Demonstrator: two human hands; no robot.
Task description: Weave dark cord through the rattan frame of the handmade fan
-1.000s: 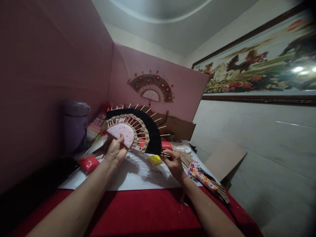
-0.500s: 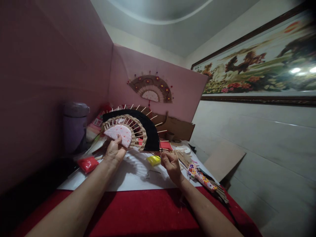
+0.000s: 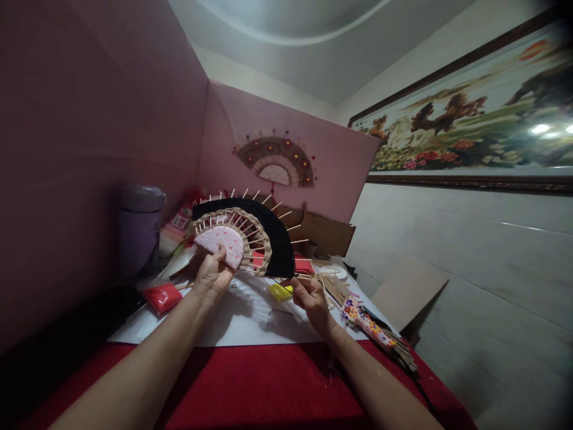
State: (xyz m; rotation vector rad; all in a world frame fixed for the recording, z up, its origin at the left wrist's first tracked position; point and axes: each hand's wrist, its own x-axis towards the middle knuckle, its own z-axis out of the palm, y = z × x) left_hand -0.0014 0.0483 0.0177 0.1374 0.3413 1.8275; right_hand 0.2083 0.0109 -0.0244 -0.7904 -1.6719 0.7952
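My left hand [image 3: 213,273] grips a woven hand fan [image 3: 264,227] by its padded white-and-pink half-round base [image 3: 222,243], thumb on the front. Thin sticks spread from the base through a tan wicker band, then a wide black woven band, with bare tips poking past the outer edge. At the fan's lower right corner, my right hand [image 3: 311,298] is closed in a pinch on a thin black cord [image 3: 283,283] that runs to the black band. The fingertips sit close to the end stick; whether they touch it I cannot tell.
A yellow packet [image 3: 280,291] and a red packet [image 3: 162,297] lie on the white board [image 3: 250,328] over a red cloth [image 3: 264,382]. A flower-patterned bundle [image 3: 367,322] is at right, a purple container [image 3: 139,233] at left. A finished-looking fan [image 3: 277,158] hangs behind.
My right hand has come closer to the fan's lower right corner, and less cord shows between them. The fan sits slightly farther right in view, still in my left hand.
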